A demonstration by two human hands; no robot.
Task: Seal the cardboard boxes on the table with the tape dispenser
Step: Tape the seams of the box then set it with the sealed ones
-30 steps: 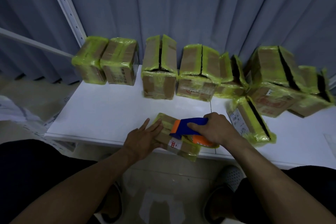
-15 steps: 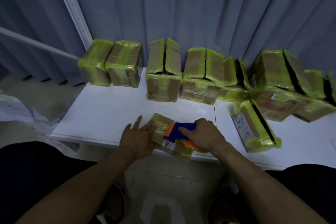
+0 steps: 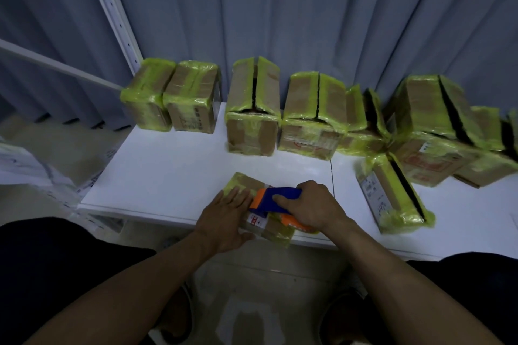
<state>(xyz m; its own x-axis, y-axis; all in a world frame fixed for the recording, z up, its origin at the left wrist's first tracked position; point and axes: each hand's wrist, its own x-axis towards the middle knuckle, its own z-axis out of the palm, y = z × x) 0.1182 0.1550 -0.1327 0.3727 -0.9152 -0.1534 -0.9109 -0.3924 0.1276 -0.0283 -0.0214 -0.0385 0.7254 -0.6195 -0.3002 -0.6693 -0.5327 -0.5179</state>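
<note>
Since half a second ago the left hand [image 3: 224,218] has slid farther onto the box [image 3: 246,182], and its fingers, then spread, now lie close together. It presses flat on the box top with straight fingers, the thumb down at the near side. The right hand [image 3: 314,207] grips the tape dispenser [image 3: 276,199], fingers curled over its top, and holds it down on the same box, just beside the left fingertips.

That box sits at the near edge of the white surface [image 3: 168,176]. It is small, brown cardboard wrapped in glossy yellow-green tape, with a white label [image 3: 256,221] bearing red marks on its near face. The dispenser has a blue body with orange parts at its front and underside.

Along the back edge, against a grey curtain [image 3: 280,8], stands a row of similar taped boxes. The 2 at the left end [image 3: 171,98] have tape across their tops; those to their right [image 3: 314,115] show a dark slit between the flaps. 1 more slit box [image 3: 392,193] lies in front of the row, to the right of the hands.
</note>
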